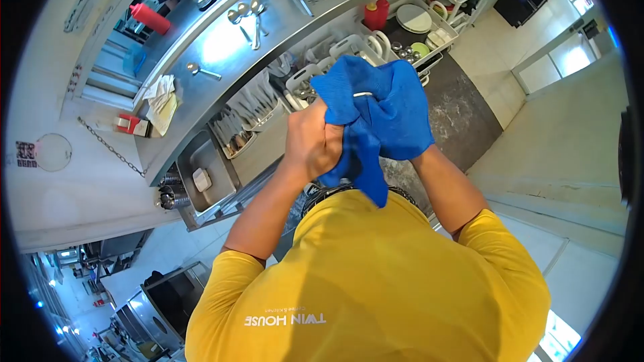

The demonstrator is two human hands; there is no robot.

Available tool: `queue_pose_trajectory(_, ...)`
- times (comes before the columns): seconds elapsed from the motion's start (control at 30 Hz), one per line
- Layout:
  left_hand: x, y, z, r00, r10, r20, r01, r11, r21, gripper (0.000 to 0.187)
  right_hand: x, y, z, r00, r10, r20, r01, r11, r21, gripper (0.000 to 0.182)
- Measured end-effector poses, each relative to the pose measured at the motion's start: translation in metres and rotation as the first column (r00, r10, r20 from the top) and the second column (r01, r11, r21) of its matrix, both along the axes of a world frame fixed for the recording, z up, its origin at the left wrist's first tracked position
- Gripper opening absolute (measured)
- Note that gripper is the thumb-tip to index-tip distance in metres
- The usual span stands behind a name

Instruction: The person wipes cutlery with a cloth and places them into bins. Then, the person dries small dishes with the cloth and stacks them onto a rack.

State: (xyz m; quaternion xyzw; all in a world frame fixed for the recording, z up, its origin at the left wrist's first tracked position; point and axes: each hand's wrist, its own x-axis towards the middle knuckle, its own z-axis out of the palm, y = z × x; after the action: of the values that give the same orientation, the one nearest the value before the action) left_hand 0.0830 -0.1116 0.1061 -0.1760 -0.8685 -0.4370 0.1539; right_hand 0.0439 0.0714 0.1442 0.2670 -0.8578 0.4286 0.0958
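Observation:
A bright blue cloth (396, 110) is bunched up in front of my chest, one end hanging down. My left hand (312, 137) is closed in a fist around its left side. My right hand is inside the cloth; only the wrist shows below it, and the fingers are covered. The cloth bunches around that hand as if gripped. Between the folds near the top a short shiny metal edge (363, 94) shows, too little to tell what it belongs to.
Beyond my hands runs a steel counter (201, 104) with several spoons (256, 23). Below it are cutlery trays (251, 127) and a steel sink (208, 167). A white bin (439, 33) holds plates (414, 19) to the right. A red squeeze bottle (149, 18) stands by the hatch.

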Motion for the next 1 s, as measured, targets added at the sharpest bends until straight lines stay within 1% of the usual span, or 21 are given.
queue_pose_trajectory(0.07, 0.0, 0.027, 0.0, 0.996, 0.093, -0.004, -0.091, 0.982, 0.165, 0.035, -0.002, 0.016, 0.008, 0.987, 0.016, 0.161, 0.001, 0.995, -0.104, 0.034)
queue_pose_trajectory(0.1, -0.004, 0.042, -0.008, 0.997, 0.082, -0.006, -0.08, 0.984, 0.162, 0.035, -0.007, 0.022, 0.0, 0.994, 0.056, 0.089, -0.036, 0.977, -0.211, 0.032)
queue_pose_trajectory(0.17, -0.02, 0.071, -0.023, 0.971, 0.141, -0.192, -0.039, 0.888, 0.458, 0.038, -0.012, 0.029, -0.002, 0.997, 0.074, -0.001, -0.07, 0.947, -0.315, 0.029)
queue_pose_trajectory(0.2, -0.024, 0.079, -0.025, 0.982, 0.105, -0.159, -0.01, 0.863, 0.505, 0.038, -0.011, 0.02, 0.001, 1.0, -0.006, 0.017, 0.015, 0.841, -0.541, 0.019)
queue_pose_trajectory(0.27, -0.034, 0.093, -0.028, 0.993, 0.067, -0.098, 0.0, 0.828, 0.561, 0.037, -0.013, 0.024, -0.003, 0.995, -0.09, 0.05, 0.098, 0.674, -0.732, 0.018)
queue_pose_trajectory(0.33, -0.041, 0.093, -0.031, 0.996, 0.055, -0.068, -0.006, 0.822, 0.57, 0.034, -0.017, 0.041, -0.013, 0.987, -0.163, -0.017, 0.126, 0.823, -0.554, 0.019)
queue_pose_trajectory(0.37, -0.044, 0.082, -0.025, 1.0, 0.003, -0.015, 0.003, 0.915, 0.403, 0.03, -0.02, 0.049, -0.014, 0.981, -0.19, -0.047, 0.143, 0.861, -0.489, 0.023)
queue_pose_trajectory(0.4, -0.048, 0.073, -0.015, 0.998, -0.039, 0.047, 0.027, 0.975, 0.223, 0.026, -0.024, 0.057, -0.004, 0.975, -0.179, 0.131, 0.211, 0.927, -0.308, 0.022)
queue_pose_trajectory(0.47, -0.056, 0.061, 0.004, 0.993, -0.099, 0.072, 0.086, 0.984, 0.156, 0.016, -0.036, 0.074, -0.001, 0.979, -0.147, 0.138, 0.143, 0.989, 0.037, 0.024)
queue_pose_trajectory(0.5, -0.063, 0.052, 0.009, 0.967, -0.227, 0.113, 0.229, 0.973, -0.01, 0.015, -0.043, 0.082, -0.001, 0.985, -0.116, 0.13, 0.088, 0.975, 0.204, 0.025)
queue_pose_trajectory(0.53, -0.07, 0.046, 0.011, 0.924, -0.34, 0.173, 0.368, 0.914, -0.168, 0.014, -0.048, 0.086, -0.009, 0.998, 0.063, -0.008, -0.053, 0.9, 0.433, 0.027)
queue_pose_trajectory(0.57, -0.077, 0.043, 0.011, 0.901, -0.397, 0.174, 0.424, 0.889, -0.17, 0.018, -0.052, 0.087, -0.017, 0.958, 0.269, -0.096, -0.145, 0.748, 0.648, 0.028)
queue_pose_trajectory(0.6, -0.083, 0.043, 0.012, 0.898, -0.404, 0.177, 0.432, 0.886, -0.166, 0.018, -0.054, 0.086, -0.021, 0.961, 0.262, -0.091, -0.142, 0.748, 0.649, 0.028)
queue_pose_trajectory(0.7, -0.1, 0.046, 0.011, 0.907, -0.397, 0.142, 0.407, 0.912, -0.047, 0.02, -0.061, 0.078, -0.017, 0.95, 0.109, -0.291, 0.064, 0.846, 0.529, 0.025)
queue_pose_trajectory(0.73, -0.101, 0.055, 0.006, 0.961, -0.271, 0.055, 0.268, 0.962, 0.055, 0.022, -0.064, 0.069, -0.01, 0.986, -0.123, -0.111, 0.139, 0.979, 0.15, 0.023)
queue_pose_trajectory(0.77, -0.104, 0.064, -0.003, 0.992, -0.129, -0.015, 0.13, 0.977, 0.169, 0.025, -0.069, 0.057, -0.004, 0.978, -0.208, 0.016, 0.208, 0.978, -0.031, 0.023)
queue_pose_trajectory(0.8, -0.113, 0.069, -0.039, 0.97, -0.225, -0.092, 0.242, 0.869, 0.432, 0.032, -0.073, 0.045, 0.001, 0.954, -0.266, 0.137, 0.291, 0.93, -0.225, 0.022)
queue_pose_trajectory(0.83, -0.117, 0.079, -0.04, 0.969, -0.231, -0.092, 0.248, 0.865, 0.436, 0.032, -0.078, 0.029, 0.004, 0.959, -0.226, 0.172, 0.283, 0.823, -0.493, 0.014)
queue_pose_trajectory(0.9, -0.127, 0.091, -0.039, 0.972, -0.154, -0.18, 0.23, 0.79, 0.567, 0.033, -0.093, 0.016, -0.011, 0.963, -0.189, 0.19, 0.268, 0.645, -0.716, 0.012)
queue_pose_trajectory(0.97, -0.14, 0.079, -0.042, 0.972, -0.19, -0.14, 0.235, 0.808, 0.54, 0.027, -0.113, 0.018, -0.051, 0.89, -0.443, 0.107, 0.395, 0.633, -0.666, 0.014)
queue_pose_trajectory(1.0, -0.148, 0.07, -0.043, 0.961, -0.239, -0.136, 0.274, 0.87, 0.409, 0.022, -0.119, 0.024, -0.06, 0.848, -0.523, 0.079, 0.443, 0.621, -0.647, 0.015)
